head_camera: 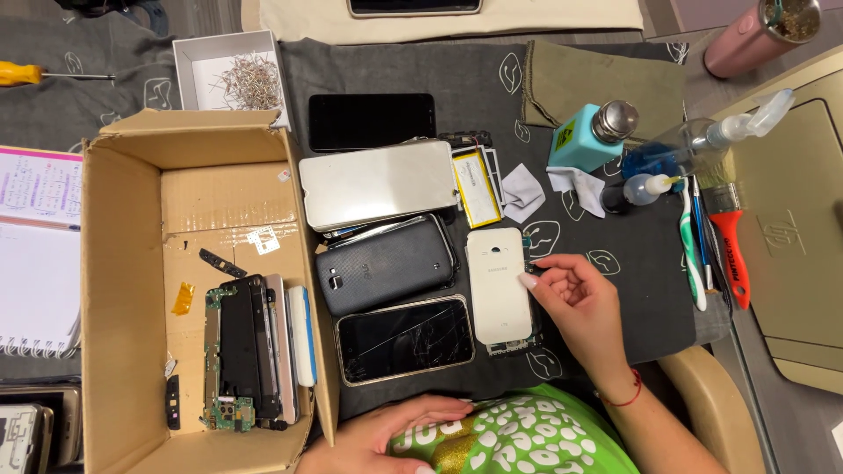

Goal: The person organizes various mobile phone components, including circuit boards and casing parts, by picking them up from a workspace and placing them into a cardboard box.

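Note:
My right hand (pixel 580 303) rests on the dark cloth with a fingertip touching the right edge of a white phone back cover (pixel 497 283), which lies over a phone body. My left hand (pixel 386 430) lies flat near the bottom edge, fingers together, holding nothing, just below a phone with a cracked screen (pixel 404 339). Above that sit a dark grey phone (pixel 385 263), a silver phone back (pixel 379 183) and a black phone (pixel 371 120). A flat battery (pixel 477 186) lies beside the silver one.
An open cardboard box (pixel 123 290) on the left holds several phone parts and circuit boards. A small white box of metal bits (pixel 235 81) stands behind it. Bottles (pixel 590 133), a toothbrush (pixel 694 254), a red-handled brush (pixel 731 247) and a pink tumbler (pixel 760 33) lie at the right.

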